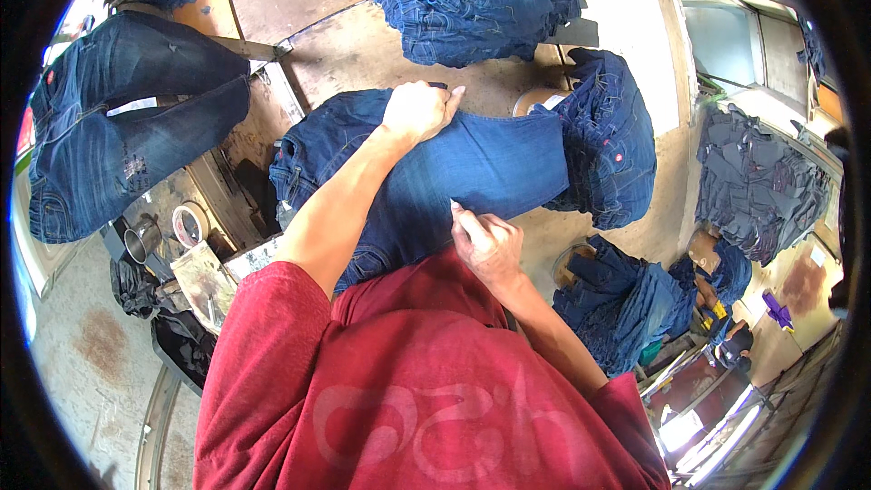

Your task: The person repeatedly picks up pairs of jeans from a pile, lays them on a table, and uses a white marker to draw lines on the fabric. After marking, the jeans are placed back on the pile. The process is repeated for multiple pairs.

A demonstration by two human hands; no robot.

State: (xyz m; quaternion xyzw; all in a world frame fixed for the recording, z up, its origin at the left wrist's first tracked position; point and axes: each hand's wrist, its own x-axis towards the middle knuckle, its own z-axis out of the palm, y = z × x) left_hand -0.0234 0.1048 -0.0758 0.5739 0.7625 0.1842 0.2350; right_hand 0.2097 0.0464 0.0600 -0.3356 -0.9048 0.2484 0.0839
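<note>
A pair of dark blue jeans (490, 163) lies stretched across the work surface in front of me, its bunched end hanging off at the right (612, 141). My left hand (417, 111) grips the far edge of the denim, fingers curled over it. At the near edge my right hand (485, 240) pinches the fabric with the fingers closed on it. My red shirt (408, 381) fills the lower middle of the view.
A heap of blue jeans (476, 0) sits at the top centre. Another pair (118, 118) lies at the left, beside a metal cup (141, 240) and a tape roll (189, 222). More denim piles (626, 299) and grey garments (758, 181) are at the right.
</note>
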